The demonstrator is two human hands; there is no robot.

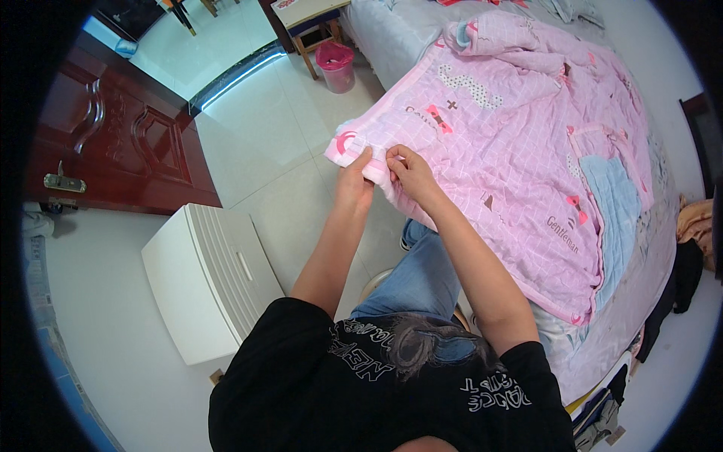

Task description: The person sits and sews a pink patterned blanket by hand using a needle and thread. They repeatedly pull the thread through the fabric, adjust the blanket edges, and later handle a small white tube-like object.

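A pink quilt with a white grid pattern, bows and printed words spreads over the bed, one corner pulled out past the bed's edge. My left hand grips the quilt's edge near that corner, thumb on top and fingers underneath. Just to its right, my right hand pinches the same edge between thumb and fingers. Part of the quilt is folded over at the right, where its light blue underside shows. The exact fold of cloth under the fingers is partly hidden.
A pale bed sheet covers the bed. Beyond the quilt corner stands a pink-lined waste bin beside a small wooden table. To the left are a white cabinet and an open reddish-brown door. Dark clothes lie along the bed's right side.
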